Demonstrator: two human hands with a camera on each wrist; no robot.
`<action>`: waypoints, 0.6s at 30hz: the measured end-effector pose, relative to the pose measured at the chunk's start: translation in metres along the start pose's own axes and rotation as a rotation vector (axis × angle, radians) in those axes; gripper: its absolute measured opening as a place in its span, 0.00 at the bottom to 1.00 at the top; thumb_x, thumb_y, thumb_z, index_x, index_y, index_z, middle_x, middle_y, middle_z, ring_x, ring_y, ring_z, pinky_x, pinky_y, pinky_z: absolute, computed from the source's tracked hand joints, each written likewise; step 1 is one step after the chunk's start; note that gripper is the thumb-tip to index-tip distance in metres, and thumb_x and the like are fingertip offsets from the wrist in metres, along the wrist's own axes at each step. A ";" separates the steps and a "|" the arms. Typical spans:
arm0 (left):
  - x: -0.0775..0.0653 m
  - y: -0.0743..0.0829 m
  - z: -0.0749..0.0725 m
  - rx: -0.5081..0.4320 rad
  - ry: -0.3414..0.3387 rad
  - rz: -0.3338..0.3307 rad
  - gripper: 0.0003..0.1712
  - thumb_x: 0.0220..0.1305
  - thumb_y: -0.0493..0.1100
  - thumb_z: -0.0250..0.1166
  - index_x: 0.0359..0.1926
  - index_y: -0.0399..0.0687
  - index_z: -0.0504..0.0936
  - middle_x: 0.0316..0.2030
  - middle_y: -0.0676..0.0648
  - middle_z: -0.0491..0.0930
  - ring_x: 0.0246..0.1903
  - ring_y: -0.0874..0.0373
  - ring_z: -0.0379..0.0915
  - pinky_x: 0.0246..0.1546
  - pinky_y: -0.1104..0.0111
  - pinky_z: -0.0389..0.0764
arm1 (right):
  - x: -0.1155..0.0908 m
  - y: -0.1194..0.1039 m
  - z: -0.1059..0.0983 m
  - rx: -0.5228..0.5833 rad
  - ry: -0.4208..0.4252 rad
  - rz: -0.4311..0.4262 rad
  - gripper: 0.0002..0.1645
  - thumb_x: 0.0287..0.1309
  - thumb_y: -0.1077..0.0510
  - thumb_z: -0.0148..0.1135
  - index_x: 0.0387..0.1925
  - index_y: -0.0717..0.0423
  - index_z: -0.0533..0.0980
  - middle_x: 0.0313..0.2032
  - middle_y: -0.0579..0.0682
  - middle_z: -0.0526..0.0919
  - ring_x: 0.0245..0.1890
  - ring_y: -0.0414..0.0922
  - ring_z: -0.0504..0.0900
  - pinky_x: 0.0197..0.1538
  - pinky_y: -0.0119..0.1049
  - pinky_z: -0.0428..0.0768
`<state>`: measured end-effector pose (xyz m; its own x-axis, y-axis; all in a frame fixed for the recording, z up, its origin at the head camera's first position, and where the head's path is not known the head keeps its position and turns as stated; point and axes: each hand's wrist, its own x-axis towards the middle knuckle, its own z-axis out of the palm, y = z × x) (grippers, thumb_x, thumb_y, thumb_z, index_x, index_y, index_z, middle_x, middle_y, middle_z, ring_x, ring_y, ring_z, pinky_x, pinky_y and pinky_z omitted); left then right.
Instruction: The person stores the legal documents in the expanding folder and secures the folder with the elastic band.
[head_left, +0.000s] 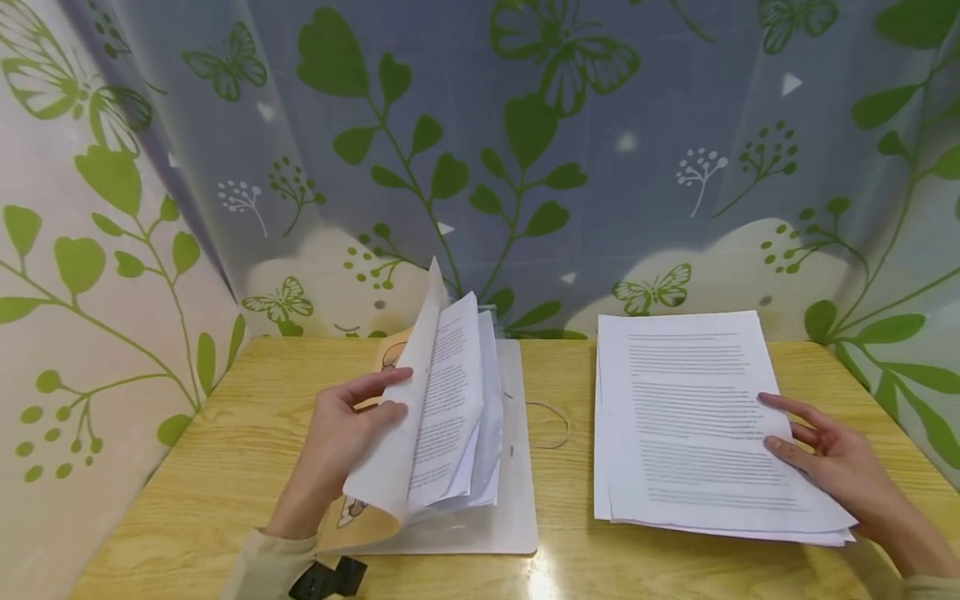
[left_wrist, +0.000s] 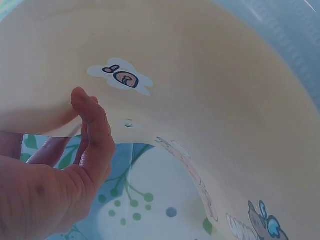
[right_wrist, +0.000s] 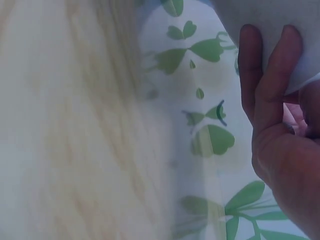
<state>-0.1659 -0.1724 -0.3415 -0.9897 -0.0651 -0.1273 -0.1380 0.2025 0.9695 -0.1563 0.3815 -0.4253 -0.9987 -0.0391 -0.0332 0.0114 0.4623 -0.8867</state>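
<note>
My left hand (head_left: pixel 341 433) pinches the raised front cover (head_left: pixel 393 458) of a folder, thumb on its white inner face. The cover's outside is tan with cartoon prints, seen bending over the hand (left_wrist: pixel 75 170) in the left wrist view. Inside the folder, printed sheets (head_left: pixel 450 408) stand partly lifted above a pale back cover (head_left: pixel 517 492). To the right, my right hand (head_left: pixel 832 454) holds a stack of printed paper (head_left: pixel 690 417) by its right edge; part of that hand is behind the paper. Only a corner of the paper (right_wrist: pixel 267 15) shows in the right wrist view.
A thin pale cord loop (head_left: pixel 566 425) sticks out from the folder's right side. Everything is over a wooden table (head_left: pixel 202 467), with a leaf-and-butterfly curtain (head_left: pixel 465 125) behind and at both sides. A black strap piece (head_left: pixel 327 577) is at the left sleeve.
</note>
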 end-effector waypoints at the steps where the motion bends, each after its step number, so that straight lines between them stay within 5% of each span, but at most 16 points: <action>1: 0.000 0.000 0.000 -0.001 -0.001 0.000 0.24 0.64 0.36 0.65 0.61 0.52 0.84 0.62 0.42 0.76 0.33 0.54 0.83 0.32 0.65 0.86 | 0.000 -0.001 0.001 -0.003 -0.004 -0.003 0.36 0.72 0.56 0.60 0.77 0.37 0.63 0.43 0.20 0.83 0.31 0.43 0.89 0.30 0.39 0.85; 18: 0.001 -0.001 -0.001 -0.017 -0.010 0.015 0.24 0.66 0.35 0.64 0.63 0.50 0.83 0.64 0.42 0.75 0.34 0.55 0.83 0.32 0.66 0.86 | 0.013 -0.021 0.025 0.019 -0.028 -0.040 0.36 0.72 0.56 0.60 0.77 0.41 0.62 0.45 0.20 0.82 0.35 0.39 0.88 0.31 0.37 0.85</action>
<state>-0.1665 -0.1733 -0.3423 -0.9921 -0.0519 -0.1145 -0.1222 0.1866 0.9748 -0.1678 0.3497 -0.4189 -0.9966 -0.0816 -0.0103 -0.0270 0.4431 -0.8960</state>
